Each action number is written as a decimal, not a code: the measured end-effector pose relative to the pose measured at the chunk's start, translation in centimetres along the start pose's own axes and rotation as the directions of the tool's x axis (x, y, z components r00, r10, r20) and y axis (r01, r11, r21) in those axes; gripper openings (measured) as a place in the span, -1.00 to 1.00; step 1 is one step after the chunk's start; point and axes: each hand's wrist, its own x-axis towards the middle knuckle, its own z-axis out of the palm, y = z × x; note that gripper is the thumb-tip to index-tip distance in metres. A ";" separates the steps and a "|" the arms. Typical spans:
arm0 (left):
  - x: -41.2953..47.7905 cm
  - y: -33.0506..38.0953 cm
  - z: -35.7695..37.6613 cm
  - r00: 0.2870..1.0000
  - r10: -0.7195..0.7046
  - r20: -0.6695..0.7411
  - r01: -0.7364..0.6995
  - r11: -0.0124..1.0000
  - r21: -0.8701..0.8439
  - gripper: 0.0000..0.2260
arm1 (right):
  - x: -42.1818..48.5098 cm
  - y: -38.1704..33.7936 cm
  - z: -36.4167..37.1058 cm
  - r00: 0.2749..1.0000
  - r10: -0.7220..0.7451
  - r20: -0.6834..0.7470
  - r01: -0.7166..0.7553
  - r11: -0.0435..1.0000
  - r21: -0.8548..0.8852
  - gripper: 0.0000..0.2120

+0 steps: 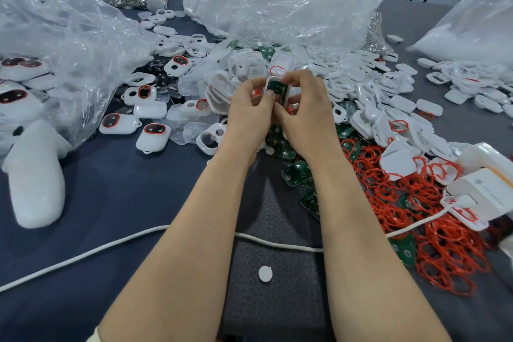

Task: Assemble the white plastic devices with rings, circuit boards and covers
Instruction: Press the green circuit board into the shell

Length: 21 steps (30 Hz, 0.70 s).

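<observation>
left hand (249,111): forearm stretched forward over the tabletop (111,189), fingers curled, thumb pinching the left edge of the white shell (269,84) | white shell: held up between both hands above the centre parts pile, green circuit board (281,89) inside it | right hand (308,111): fingers curled, pinching the shell's top and right side | red rings (416,203): heaped on the tabletop at right
</observation>
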 end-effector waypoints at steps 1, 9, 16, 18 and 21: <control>0.0 0.0 0.0 1.000 0.001 0.001 -0.001 1.000 -0.001 -0.83 | 0.0 0.0 0.0 1.000 0.003 -0.003 -0.003 1.000 0.005 -0.66; 0.1 -0.2 0.0 1.000 0.014 0.012 -0.013 1.000 -0.027 -0.79 | 0.1 0.2 0.1 1.000 0.014 -0.013 -0.013 1.000 0.019 -0.69; 0.1 -0.2 -0.2 1.000 -0.010 -0.013 0.008 0.994 -0.109 -0.79 | 0.0 0.1 0.1 1.000 -0.005 -0.027 0.005 1.000 -0.003 -0.67; 0.1 -0.1 -0.2 1.000 -0.014 -0.012 0.012 0.991 -0.136 -0.80 | 0.0 0.1 0.1 1.000 -0.009 -0.029 0.009 1.000 0.001 -0.66; 0.1 0.0 -0.3 1.000 -0.027 -0.012 0.025 0.987 -0.159 -0.82 | -0.2 0.0 0.1 0.999 -0.026 -0.039 0.027 1.000 0.009 -0.67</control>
